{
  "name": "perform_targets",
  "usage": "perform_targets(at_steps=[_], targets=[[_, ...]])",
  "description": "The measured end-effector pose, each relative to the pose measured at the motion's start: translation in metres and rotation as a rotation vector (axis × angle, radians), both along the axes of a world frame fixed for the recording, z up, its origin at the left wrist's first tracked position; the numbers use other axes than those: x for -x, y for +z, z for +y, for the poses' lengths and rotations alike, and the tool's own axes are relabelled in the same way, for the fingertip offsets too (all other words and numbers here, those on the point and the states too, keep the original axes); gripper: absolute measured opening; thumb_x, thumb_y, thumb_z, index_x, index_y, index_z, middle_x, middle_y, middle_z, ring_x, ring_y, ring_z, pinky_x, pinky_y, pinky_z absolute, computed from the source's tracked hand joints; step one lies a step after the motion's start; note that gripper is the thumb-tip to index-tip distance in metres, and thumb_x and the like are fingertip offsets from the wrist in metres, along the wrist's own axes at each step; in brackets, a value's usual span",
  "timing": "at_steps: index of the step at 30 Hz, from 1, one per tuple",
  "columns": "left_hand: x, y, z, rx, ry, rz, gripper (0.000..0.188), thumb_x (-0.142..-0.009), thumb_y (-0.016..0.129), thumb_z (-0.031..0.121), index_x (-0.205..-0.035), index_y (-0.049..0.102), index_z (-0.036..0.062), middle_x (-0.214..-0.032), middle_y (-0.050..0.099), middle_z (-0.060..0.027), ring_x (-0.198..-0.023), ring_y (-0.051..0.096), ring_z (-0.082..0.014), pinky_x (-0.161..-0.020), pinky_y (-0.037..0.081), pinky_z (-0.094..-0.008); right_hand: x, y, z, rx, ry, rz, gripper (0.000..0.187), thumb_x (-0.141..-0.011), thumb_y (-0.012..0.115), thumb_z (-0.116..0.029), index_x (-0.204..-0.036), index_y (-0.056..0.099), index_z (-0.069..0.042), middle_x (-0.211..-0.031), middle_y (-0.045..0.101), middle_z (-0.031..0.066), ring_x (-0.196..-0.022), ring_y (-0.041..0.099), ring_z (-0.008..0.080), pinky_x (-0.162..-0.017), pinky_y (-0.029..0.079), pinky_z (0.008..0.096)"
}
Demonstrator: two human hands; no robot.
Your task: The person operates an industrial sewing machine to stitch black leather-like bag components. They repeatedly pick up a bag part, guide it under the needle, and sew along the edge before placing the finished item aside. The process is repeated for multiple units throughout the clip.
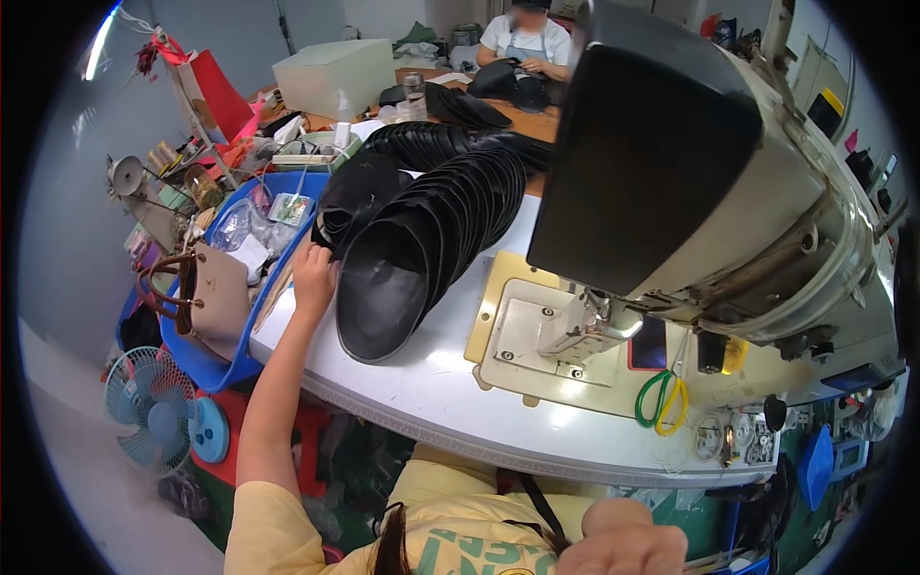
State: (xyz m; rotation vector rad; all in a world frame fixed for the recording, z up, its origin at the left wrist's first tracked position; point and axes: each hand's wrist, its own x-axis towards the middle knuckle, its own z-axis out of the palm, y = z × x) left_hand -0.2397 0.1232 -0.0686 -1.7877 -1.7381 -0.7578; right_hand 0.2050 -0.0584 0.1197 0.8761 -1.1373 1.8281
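Note:
On the white table, my left hand (314, 277) is closed with curled fingertips at the lower edge of a black leather-like piece (358, 196) in a loose pile. Just right of that hand lies a long row of nested, curved black pieces (383, 302), its hollow end facing me. My right hand (625, 544) is low in front of my body, away from the table. Its fingers are curled and partly cut off by the lower edge, so anything inside is hidden. A sewing machine (661, 163) with a flat bed plate (522, 331) stands at the right.
Green-and-yellow scissors (674, 401) and a dark phone (648, 343) lie by the machine. A blue bin (218, 359) with bags stands left, above a blue fan (153, 417). Across the table sits a co-worker (525, 43) handling black pieces. Further black pieces (422, 142) lie behind the row.

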Motion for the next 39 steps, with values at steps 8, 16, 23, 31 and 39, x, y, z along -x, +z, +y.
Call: perform_targets(at_steps=[8,16,23,31,39], targets=[[-0.058,0.068,-0.042,-0.268,-0.195,-0.059,0.009,-0.079,0.06,-0.004,-0.083,0.053,0.0,-0.077,0.055,-0.0138,-0.074,0.056,-0.0322,-0.097,0.039,-0.049,-0.025,-0.016,0.017,-0.047,-0.767,-0.658,0.032,-0.084,0.049,-0.004,-0.115,0.057,-0.001,-0.103,0.061,0.0156,-0.076,0.052,0.0219,-0.066,0.045,0.0329],[-0.137,0.062,-0.158,-0.419,-0.208,-0.095,0.024,-0.076,0.056,-0.013,-0.092,0.047,0.0025,-0.082,0.056,-0.0127,-0.075,0.055,-0.0278,-0.089,0.04,-0.0466,0.034,-0.135,0.089,0.377,-0.911,-1.113,0.036,-0.092,0.051,-0.007,-0.128,0.052,-0.001,-0.118,0.062,0.004,-0.068,0.042,0.0011,-0.065,0.04,0.0184],[-0.185,0.052,-0.183,-0.323,-0.455,-0.138,0.025,-0.071,0.057,-0.01,-0.089,0.047,0.004,-0.079,0.057,-0.0097,-0.066,0.052,-0.0236,-0.08,0.044,-0.0445,0.045,-0.138,0.081,0.417,-0.723,-0.879,0.043,-0.089,0.057,-0.01,-0.13,0.048,0.001,-0.117,0.062,0.0138,-0.057,0.037,0.002,-0.055,0.035,0.0165],[-0.238,0.01,-0.199,-0.163,-0.778,-0.246,0.03,-0.07,0.065,-0.005,-0.093,0.048,0.0042,-0.085,0.062,-0.0096,-0.064,0.057,-0.0202,-0.072,0.045,-0.0386,0.021,-0.157,0.085,0.727,-0.938,-0.717,0.032,-0.083,0.062,-0.006,-0.113,0.054,0.001,-0.098,0.063,0.0089,-0.058,0.042,0.004,-0.049,0.033,0.0178],[-0.246,-0.003,-0.209,0.025,-0.974,-0.187,0.018,-0.075,0.065,0.012,-0.086,0.055,0.0023,-0.093,0.063,-0.0148,-0.076,0.059,-0.0244,-0.086,0.046,-0.0431,0.012,-0.165,0.075,1.007,-0.598,-0.679,0.046,-0.08,0.071,-0.018,-0.118,0.051,-0.004,-0.107,0.061,0.0076,-0.094,0.062,0.0229,-0.084,0.052,0.039]])
